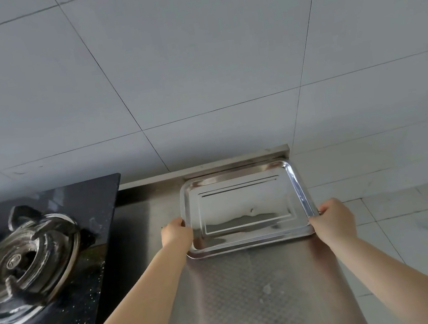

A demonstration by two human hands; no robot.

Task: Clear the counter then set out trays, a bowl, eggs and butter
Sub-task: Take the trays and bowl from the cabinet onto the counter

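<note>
Two bare forearms reach in from the bottom edge, stretching across a narrow stainless-steel desk point(255, 294) whose near surface is stamped with a fine diamond-grid texture and marked by a pale smudge or two. At the end of those arms, the left hand point(176, 234) is curled tight around the left rim of a shiny rectangular stainless-steel tray with rounded corners point(244, 207), fingers tucked under the edge, thumb on top. Over on the other side the right hand point(332, 217) is clamped on the tray's near right corner, fingers wrapped over the rolled lip. So both hands grip the tray. A second rim line shows just beneath its near edge; whether that is another tray under it or a reflection, I cannot tell. The tray sits low at the far end of the desk, its back edge just beside the raised steel upstand; whether it is resting or just off the surface is hard to say. Its mirror-bright floor carries a pressed rectangular border and reflects the pale wall.

To the left, a black speckled glass hob point(56, 268) butts against the desk, carrying a round metal gas burner with dark pan supports point(25, 262). To the right, glossy white marbled floor tiles point(426, 235). Beyond it all, a wall of large pale grey tiles with thin dark grout lines point(191, 54).
</note>
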